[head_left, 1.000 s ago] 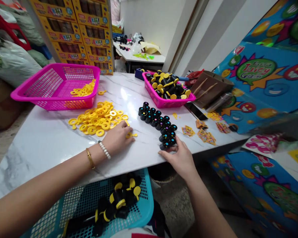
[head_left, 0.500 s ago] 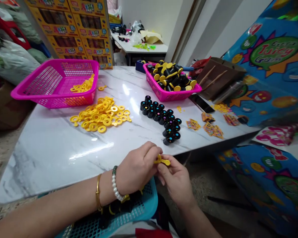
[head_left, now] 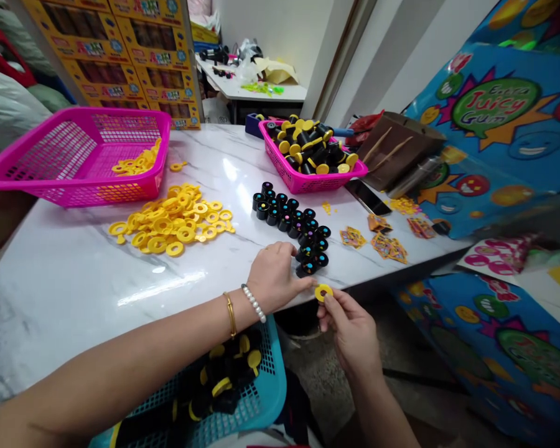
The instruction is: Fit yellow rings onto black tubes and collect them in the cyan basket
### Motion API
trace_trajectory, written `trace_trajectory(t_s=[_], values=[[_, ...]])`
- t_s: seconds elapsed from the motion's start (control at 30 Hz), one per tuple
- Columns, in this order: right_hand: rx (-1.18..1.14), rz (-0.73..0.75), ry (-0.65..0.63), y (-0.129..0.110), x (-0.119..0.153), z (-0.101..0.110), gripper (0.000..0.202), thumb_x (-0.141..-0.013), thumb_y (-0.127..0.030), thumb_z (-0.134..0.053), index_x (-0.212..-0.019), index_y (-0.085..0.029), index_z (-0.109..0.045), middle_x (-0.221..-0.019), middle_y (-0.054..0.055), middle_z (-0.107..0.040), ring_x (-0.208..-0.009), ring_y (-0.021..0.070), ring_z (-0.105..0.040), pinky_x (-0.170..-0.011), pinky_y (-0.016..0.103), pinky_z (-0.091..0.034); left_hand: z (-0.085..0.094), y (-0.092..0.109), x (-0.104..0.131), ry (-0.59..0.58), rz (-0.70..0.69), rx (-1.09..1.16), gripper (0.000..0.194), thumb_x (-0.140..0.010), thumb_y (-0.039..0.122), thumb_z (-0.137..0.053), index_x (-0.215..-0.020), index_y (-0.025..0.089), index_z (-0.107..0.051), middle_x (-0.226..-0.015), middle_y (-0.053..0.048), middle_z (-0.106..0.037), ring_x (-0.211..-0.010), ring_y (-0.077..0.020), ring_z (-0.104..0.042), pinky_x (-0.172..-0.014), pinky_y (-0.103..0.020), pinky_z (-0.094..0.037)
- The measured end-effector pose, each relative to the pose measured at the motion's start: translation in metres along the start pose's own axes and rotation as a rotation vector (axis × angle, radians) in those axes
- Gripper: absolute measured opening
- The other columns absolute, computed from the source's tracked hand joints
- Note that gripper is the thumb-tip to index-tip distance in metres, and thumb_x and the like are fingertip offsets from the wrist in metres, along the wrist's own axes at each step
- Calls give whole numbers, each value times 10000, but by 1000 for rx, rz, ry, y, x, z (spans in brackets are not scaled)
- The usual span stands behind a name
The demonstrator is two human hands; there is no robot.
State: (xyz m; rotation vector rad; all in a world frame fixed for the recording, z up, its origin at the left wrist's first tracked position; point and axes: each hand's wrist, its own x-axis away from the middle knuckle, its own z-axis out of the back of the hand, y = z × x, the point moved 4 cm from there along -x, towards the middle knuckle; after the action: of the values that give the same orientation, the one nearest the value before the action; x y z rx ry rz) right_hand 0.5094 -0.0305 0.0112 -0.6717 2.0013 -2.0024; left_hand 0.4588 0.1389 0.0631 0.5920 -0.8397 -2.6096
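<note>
My right hand point(head_left: 352, 326) pinches a yellow ring piece point(head_left: 323, 292) between thumb and fingers, just off the table's front edge. My left hand point(head_left: 273, 274) is over the table with thumb and fingers apart, right beside the nearest black cylinder point(head_left: 304, 269); whether it touches it I cannot tell. That cylinder belongs to a cluster of black cylinders point(head_left: 284, 221) standing upright, with small coloured dots on their tops. To the left lies a loose pile of yellow ring pieces point(head_left: 175, 223).
A pink basket point(head_left: 74, 196) at the left holds more yellow rings. Another pink basket point(head_left: 303, 180) is heaped with black-and-yellow pieces. On my lap, a teal basket point(head_left: 273, 379) contains similar pieces. A phone point(head_left: 368, 196) and small printed packets point(head_left: 388, 247) lie to the right.
My left hand has let go of the yellow piece and moved up to the black cylinders. My right hand keeps hold of it, now with the ring showing. The view has shifted slightly right.
</note>
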Motion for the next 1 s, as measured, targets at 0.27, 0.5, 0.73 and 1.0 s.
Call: trace_trajectory(t_s=[0.27, 0.5, 0.73, 1.0], values=[[147, 87, -8, -8, 3, 2, 227, -809, -333, -682, -992, -204, -721, -685, -14, -580, -540, 78, -507, -521, 216, -437, 7, -1, 6, -46, -38, -13, 272, -737, 370, -696, -893, 172, -596, -898, -52, -604, -846, -210, -564, -772, -331, -450], [-6, 38, -181, -25, 2, -41, 322, -764, -307, -721, -1065, -218, -650, -687, -37, -551, -468, 58, -487, -382, 166, -411, 47, -29, 51, -81, 33, 40, 217, -757, 270, -676, -936, 174, -601, -843, -20, -601, -791, -168, -546, -727, -292, -423], [90, 0, -381, -40, -15, -90, 245, -744, -317, -733, -897, -172, -607, -590, -60, -549, -380, 40, -431, -311, 137, -350, 42, -34, 52, -63, -4, 40, 192, -802, 346, -645, -899, 181, -632, -777, -11, -599, -746, -163, -539, -705, -289, -401], [59, -85, -431, -39, -20, -91, 209, -750, -283, -711, -812, -178, -540, -443, -95, -498, -294, 50, -367, -270, 148, -320, 49, -31, 53, -102, 20, 76, 182, -796, 350, -624, -858, 180, -643, -745, -13, -615, -702, -156, -544, -666, -273, -390]])
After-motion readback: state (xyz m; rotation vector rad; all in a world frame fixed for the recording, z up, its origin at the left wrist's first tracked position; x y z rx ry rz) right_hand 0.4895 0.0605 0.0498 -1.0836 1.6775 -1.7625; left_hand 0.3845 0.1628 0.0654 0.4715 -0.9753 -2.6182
